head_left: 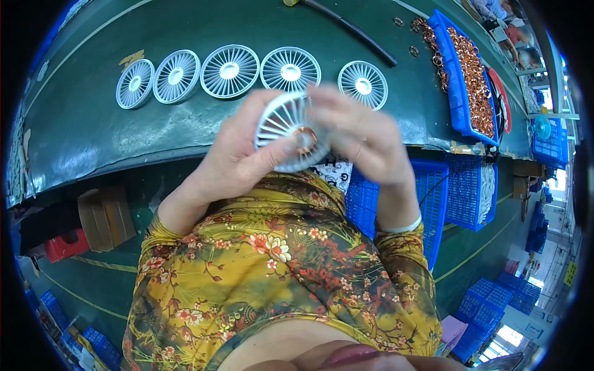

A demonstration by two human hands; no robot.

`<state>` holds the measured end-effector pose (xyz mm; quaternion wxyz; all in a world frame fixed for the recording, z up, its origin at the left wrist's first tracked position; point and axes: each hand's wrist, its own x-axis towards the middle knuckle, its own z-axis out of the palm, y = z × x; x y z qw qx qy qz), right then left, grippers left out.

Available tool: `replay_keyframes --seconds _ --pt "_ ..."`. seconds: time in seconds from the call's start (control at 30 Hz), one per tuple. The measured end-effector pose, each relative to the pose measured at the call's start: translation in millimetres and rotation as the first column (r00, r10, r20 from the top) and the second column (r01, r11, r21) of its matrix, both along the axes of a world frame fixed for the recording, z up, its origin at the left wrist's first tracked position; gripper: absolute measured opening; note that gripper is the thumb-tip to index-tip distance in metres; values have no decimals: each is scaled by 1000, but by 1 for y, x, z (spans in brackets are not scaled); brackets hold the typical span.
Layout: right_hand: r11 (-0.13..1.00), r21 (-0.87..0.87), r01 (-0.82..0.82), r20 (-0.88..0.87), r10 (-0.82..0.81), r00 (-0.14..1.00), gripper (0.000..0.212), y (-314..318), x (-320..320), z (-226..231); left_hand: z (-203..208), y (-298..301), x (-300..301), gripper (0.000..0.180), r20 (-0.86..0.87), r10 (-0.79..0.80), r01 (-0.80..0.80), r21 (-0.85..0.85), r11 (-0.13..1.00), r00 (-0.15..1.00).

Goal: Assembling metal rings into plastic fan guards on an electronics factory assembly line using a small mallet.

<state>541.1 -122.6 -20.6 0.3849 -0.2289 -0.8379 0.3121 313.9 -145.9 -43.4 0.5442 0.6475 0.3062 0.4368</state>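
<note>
Dark green belt surface [86, 123] is filling the view beyond my hands, bending with the lens. I'm holding a white fan grille [286, 131] up in front of me: my left hand [238, 157] is clasping it from the left side, thumb lying across its spokes, and my right hand [365, 133] is closing on its right edge. A small copper coil [305, 140] is sitting at the grille's centre, right beside my left thumb tip. Above my hands, a row of five more white grilles [229, 71] is lying flat on the belt, and a black hose [356, 29] is running across beyond them. Up and to the right of my right hand, a blue tray [456, 93] is brimming with copper coils [473, 74]. Below my right wrist, blue crates [467, 191] are standing under the belt; further right, the green floor with yellow lines is showing.
</note>
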Motion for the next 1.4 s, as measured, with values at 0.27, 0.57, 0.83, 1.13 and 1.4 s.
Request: replay_keyframes --seconds 0.27,0.57,0.83,1.13,1.4 --pt "640 427 639 484 -759 436 43 149 46 -34 -12 56 -91 36 45 980 -731 673 113 193" --pt "600 401 692 424 -791 440 31 138 66 -35 -54 70 -219 40 -509 859 -628 688 364 -60" --pt "436 -401 805 81 -859 505 32 -1 102 -21 11 63 -28 50 -453 640 -162 725 670 620" --pt "538 -355 765 -114 -837 536 35 -82 88 11 -26 118 116 106 -679 209 280 535 797 703" --pt "519 -26 854 411 -773 483 32 -85 93 -27 -33 128 125 105 -536 131 255 585 770 834"
